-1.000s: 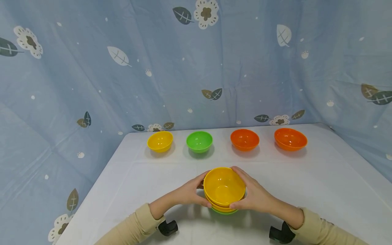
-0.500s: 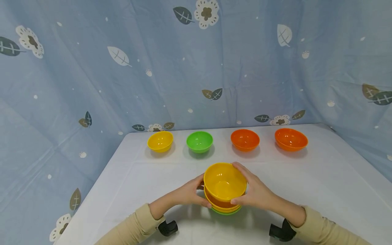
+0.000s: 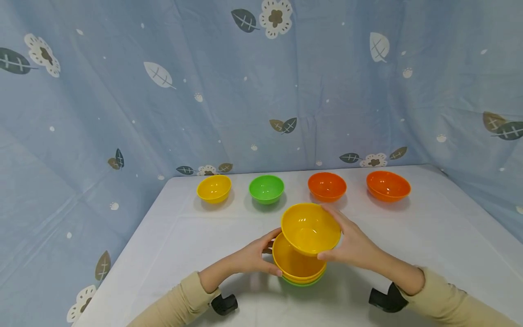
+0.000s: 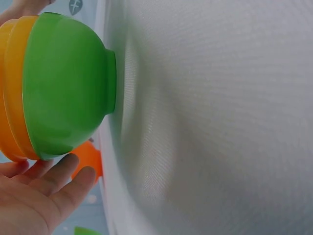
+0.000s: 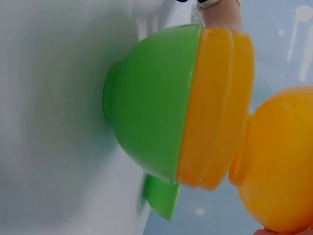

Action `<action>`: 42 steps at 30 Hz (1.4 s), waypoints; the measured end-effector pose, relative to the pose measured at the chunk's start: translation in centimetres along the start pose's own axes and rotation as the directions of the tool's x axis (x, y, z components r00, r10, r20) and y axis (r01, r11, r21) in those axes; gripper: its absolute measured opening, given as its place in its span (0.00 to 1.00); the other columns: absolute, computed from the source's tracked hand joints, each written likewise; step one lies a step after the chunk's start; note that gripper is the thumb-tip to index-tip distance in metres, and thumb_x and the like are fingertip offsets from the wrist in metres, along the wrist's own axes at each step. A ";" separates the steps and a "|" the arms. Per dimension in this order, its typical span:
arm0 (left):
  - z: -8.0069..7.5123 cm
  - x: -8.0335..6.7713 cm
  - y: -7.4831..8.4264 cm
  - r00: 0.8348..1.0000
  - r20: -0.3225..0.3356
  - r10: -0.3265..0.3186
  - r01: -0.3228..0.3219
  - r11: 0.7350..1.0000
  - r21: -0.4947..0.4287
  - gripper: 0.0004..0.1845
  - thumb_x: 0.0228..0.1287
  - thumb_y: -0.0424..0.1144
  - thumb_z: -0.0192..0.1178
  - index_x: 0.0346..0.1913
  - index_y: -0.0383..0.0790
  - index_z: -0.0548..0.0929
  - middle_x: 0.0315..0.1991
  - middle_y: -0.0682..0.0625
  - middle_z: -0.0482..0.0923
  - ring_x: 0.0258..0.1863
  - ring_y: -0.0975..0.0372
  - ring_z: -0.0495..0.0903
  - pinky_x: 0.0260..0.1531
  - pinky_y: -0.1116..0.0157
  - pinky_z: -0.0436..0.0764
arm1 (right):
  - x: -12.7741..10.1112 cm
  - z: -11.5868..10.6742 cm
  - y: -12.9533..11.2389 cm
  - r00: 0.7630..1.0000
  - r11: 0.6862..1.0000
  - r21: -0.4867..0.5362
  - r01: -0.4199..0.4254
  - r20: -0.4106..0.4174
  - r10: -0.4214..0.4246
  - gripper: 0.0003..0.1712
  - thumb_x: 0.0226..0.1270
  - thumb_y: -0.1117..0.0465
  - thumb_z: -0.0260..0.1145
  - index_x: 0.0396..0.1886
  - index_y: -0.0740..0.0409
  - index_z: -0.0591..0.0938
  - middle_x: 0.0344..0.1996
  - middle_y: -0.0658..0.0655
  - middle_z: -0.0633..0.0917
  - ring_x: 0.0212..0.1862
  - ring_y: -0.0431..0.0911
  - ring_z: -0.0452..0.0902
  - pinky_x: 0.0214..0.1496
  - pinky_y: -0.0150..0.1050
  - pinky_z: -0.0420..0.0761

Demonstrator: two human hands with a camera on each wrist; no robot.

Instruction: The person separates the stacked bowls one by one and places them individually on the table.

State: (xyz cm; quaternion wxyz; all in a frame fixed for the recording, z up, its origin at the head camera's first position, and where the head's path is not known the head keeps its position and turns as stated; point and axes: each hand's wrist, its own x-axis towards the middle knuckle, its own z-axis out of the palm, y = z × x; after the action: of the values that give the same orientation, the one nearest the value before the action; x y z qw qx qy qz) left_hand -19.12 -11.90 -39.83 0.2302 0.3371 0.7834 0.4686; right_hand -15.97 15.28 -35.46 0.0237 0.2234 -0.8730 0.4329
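Note:
My right hand [image 3: 356, 240] grips a yellow bowl [image 3: 309, 231] by its right side, fingers at the far rim and thumb at the near one. This bowl is raised and tilted over a nested stack, its foot close to the stack's rim in the right wrist view. Two yellow bowls [image 3: 295, 262] form the upper part of the stack, inside a green bowl [image 4: 68, 83] that stands on the white cloth. My left hand [image 3: 257, 255] holds the stack from the left, thumb in front and fingers behind, touching near the rims in the left wrist view.
Along the back of the white-covered table [image 3: 196, 240] stand a yellow bowl [image 3: 214, 190], a green bowl [image 3: 266, 190], an orange bowl [image 3: 327, 187] and another orange bowl [image 3: 388, 186]. A blue patterned curtain [image 3: 229, 100] hangs behind and beside the table.
My right hand has lifted the top yellow bowl out of the stack, up and slightly right, uncovering the yellow bowl beneath. My left hand has stayed at the stack.

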 end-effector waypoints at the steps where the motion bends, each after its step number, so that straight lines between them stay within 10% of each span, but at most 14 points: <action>1: 0.0 0.0 0.0 1.000 0.000 -0.003 0.003 1.000 0.000 0.52 0.49 0.49 0.69 0.72 0.45 0.47 0.69 0.50 0.54 0.60 0.61 0.67 0.59 0.67 0.68 | -0.1 -0.2 0.0 1.000 1.000 -0.005 -0.008 -0.002 0.008 0.58 0.40 0.49 0.76 0.69 0.61 0.55 0.66 0.65 0.60 0.63 0.62 0.60 0.56 0.63 0.66; 42: -0.1 0.0 0.0 0.999 0.010 -0.047 0.047 0.999 -0.018 0.55 0.48 0.53 0.68 0.72 0.40 0.45 0.70 0.50 0.53 0.61 0.61 0.66 0.59 0.67 0.67 | -2.6 -6.4 2.4 0.980 0.971 -0.161 -0.175 -0.118 0.157 0.60 0.44 0.52 0.75 0.70 0.64 0.48 0.66 0.72 0.55 0.59 0.66 0.57 0.53 0.69 0.62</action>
State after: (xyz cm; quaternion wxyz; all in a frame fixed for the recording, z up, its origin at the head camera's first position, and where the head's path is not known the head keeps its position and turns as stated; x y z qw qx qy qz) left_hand -19.22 -11.96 -39.75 0.2480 0.3187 0.7858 0.4685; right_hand -15.57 22.40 -33.91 0.0521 0.1234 -0.9201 0.3680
